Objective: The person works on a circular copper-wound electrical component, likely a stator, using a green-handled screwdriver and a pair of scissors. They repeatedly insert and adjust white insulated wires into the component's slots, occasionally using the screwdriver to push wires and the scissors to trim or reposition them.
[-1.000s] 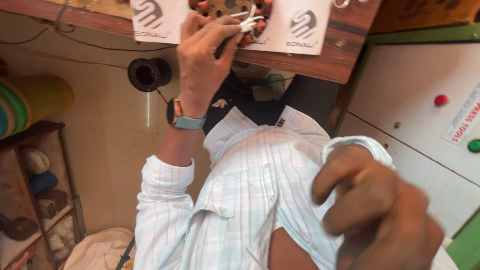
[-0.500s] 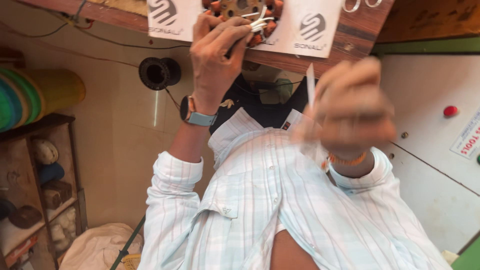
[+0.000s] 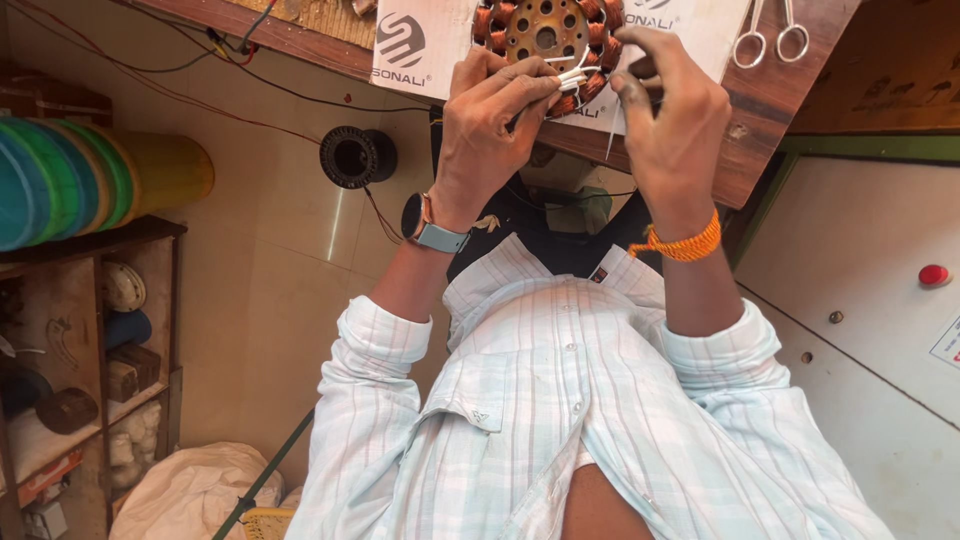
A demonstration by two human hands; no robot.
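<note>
Copper-wound motor ring (image 3: pixel 545 30) on paper at near worktop (image 3: pixel 790 90) edge. Left hand (image 3: pixel 495 125) pinching white sleeved wires (image 3: pixel 572 78); right hand (image 3: pixel 675 120) pinching thin white strip (image 3: pixel 610 135). Likely heavy, stiff core; fine, fragile windings; best gripped by outer rim.

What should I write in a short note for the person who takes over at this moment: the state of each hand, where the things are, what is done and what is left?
Left hand: at the near rim of the round copper-wound stator, fingers pinched on the white sleeved leads.
Right hand: beside the same rim, fingers curled; what it grips cannot be told.
Stator lies on white paper on the wooden bench. Scissors lie on the bench to the right, untouched. A black wire spool is on the floor below the bench.
Done: the coils look wound.
Left: the leads are loose and not yet fixed down, it seems.
</note>
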